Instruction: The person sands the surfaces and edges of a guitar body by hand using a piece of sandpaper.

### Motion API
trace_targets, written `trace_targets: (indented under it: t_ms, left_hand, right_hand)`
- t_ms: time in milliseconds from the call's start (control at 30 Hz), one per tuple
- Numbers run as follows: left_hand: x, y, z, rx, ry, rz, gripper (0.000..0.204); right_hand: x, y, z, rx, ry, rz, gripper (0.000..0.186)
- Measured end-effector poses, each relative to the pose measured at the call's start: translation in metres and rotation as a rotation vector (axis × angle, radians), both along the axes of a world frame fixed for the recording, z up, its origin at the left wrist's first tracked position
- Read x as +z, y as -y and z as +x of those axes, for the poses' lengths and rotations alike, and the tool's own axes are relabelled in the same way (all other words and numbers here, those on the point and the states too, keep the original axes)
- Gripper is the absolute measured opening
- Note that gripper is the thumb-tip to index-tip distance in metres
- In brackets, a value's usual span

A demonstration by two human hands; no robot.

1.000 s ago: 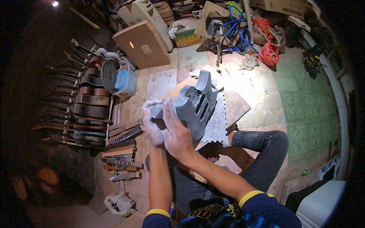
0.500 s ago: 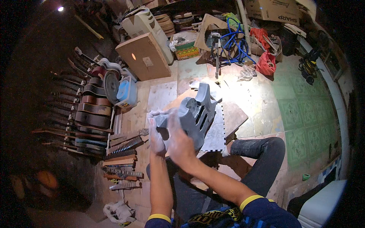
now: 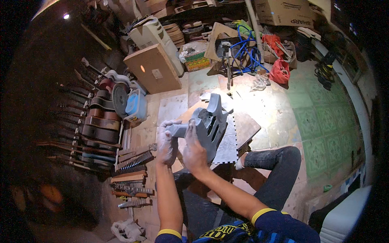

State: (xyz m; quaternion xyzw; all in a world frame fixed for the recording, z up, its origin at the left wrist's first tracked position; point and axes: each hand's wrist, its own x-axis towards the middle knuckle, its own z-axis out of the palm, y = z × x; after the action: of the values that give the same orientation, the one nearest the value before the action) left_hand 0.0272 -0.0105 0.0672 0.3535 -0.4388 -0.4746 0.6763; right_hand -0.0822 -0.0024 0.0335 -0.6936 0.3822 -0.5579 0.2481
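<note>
A grey electric guitar body (image 3: 211,139), with dark slots and a rounded cavity cut into its face, is tilted up above my lap. My left hand (image 3: 167,143), whitened with dust, is closed around its left horn, with fingers over the top edge. Against the body's near left edge presses my right hand (image 3: 193,150), also dusty. Its fingers are straight and held together. Whatever may lie under those fingers is hidden. Beneath the guitar body is a pale mat (image 3: 227,150) with a toothed edge, partly covered.
Several guitars (image 3: 101,123) stand in a rack at the left. Guitar necks (image 3: 129,188) lie on the floor nearer me. Behind are a blue-lidded tub (image 3: 135,104), a brown panel (image 3: 153,69), a blue hose (image 3: 253,56) and a red bag (image 3: 279,72). My bent leg (image 3: 279,170) is at right.
My right hand, blurred before, now shows clearly against the guitar body's edge and has shifted slightly. The left hand keeps its hold. The whole view has tilted a little.
</note>
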Motion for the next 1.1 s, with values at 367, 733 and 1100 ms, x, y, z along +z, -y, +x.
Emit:
trace_targets:
  t_ms: [367,733,1100]
  left_hand:
    - [0.009,0.004,-0.012,0.148,0.360,-0.035,0.052]
    - [0.013,0.009,-0.051,0.328,0.342,-0.022,0.043]
    - [0.034,0.015,-0.060,0.219,0.490,0.175,0.042]
  right_hand:
    - [0.022,-0.016,-0.018,0.033,0.115,0.058,0.082]
    - [0.012,-0.001,-0.048,0.108,0.245,0.139,0.080]
    - [-0.035,0.016,-0.087,0.006,0.120,0.140,0.086]
